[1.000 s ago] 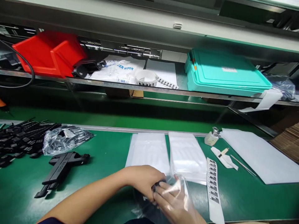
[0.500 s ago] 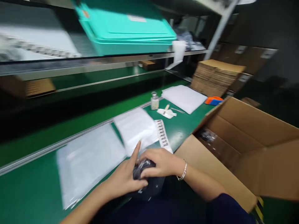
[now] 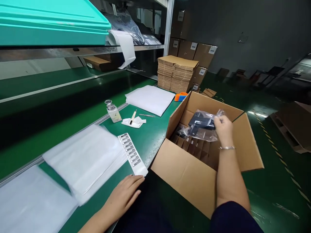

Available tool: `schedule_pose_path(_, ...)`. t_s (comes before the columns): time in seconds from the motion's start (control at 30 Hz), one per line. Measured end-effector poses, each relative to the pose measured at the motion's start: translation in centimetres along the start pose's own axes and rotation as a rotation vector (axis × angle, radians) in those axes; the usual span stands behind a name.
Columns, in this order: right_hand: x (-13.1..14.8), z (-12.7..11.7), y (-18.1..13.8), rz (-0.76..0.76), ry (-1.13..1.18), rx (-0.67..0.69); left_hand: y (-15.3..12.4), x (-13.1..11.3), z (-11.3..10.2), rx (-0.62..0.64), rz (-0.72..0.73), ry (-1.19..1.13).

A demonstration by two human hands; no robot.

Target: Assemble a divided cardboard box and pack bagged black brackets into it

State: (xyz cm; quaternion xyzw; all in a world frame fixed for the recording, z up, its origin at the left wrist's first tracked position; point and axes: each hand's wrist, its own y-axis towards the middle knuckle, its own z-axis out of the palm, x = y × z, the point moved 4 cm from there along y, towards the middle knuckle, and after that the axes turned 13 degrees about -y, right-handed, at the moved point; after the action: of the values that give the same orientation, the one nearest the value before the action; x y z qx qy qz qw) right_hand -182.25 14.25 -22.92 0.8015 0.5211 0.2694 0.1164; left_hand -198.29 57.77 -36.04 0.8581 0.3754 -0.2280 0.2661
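My right hand (image 3: 224, 128) is closed on the end of a clear plastic bag with a black device (image 3: 201, 123) inside; its exact kind I cannot make out. The bagged device hangs over the open cardboard box (image 3: 184, 168), above cardboard dividers (image 3: 198, 147) and another bagged item (image 3: 182, 131). On the bench edge lies my left hand (image 3: 125, 194), fingers stretched out and holding nothing. Its fingertips are at the lower end of a label sheet (image 3: 131, 150). A stack of clear plastic bags (image 3: 87, 158) lies left of that sheet.
Farther along the green bench stand a small bottle (image 3: 112, 111), a pen on a white cloth (image 3: 134, 121), tweezers (image 3: 147, 115), white sheets (image 3: 150, 97) and an orange-blue tape dispenser (image 3: 181, 96). Flattened cartons (image 3: 177, 74) are piled behind. A metal shelf (image 3: 73, 51) overhangs the bench.
My right hand has carried the bagged black device from in front of me rightward over the box. The left hand has let go and rests on the bench. The view has turned right.
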Motion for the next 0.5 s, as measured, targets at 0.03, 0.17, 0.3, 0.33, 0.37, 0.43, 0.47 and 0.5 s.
schedule_pose_path(0.03, -0.6, 2.6, 1.3, 0.053, -0.183, 0.104, -0.1, 0.4, 0.6, 0.011, 0.015, 0.014)
schedule_pose_path(0.17, -1.8, 12.3, 2.9, 0.100, -0.356, 0.336, -0.6, 0.6, 1.4, -0.032, 0.035, 0.091)
schedule_pose_path(0.3, -2.3, 18.8, 1.7, 0.040, -0.437, 0.500, -0.3, 0.1, 1.0, -0.045, 0.063, 0.171)
schedule_pose_path(0.33, -2.2, 20.0, 1.5, 0.007, -0.450, 0.532, -0.2, 0.1, 0.9, -0.047, 0.064, 0.186)
schedule_pose_path(0.37, -2.0, 21.0, 1.2, -0.030, -0.460, 0.561, -0.1, 0.1, 0.8, -0.049, 0.058, 0.199)
schedule_pose_path(0.43, -1.5, 22.8, 1.0, -0.108, -0.474, 0.612, -0.1, 0.4, 0.9, -0.043, 0.046, 0.213)
schedule_pose_path(0.47, -1.4, 23.4, 0.9, -0.142, -0.480, 0.633, -0.1, 0.5, 0.9, -0.038, 0.041, 0.215)
schedule_pose_path(0.5, -1.4, 24.0, 1.0, -0.168, -0.488, 0.650, -0.1, 0.6, 1.0, -0.032, 0.038, 0.214)
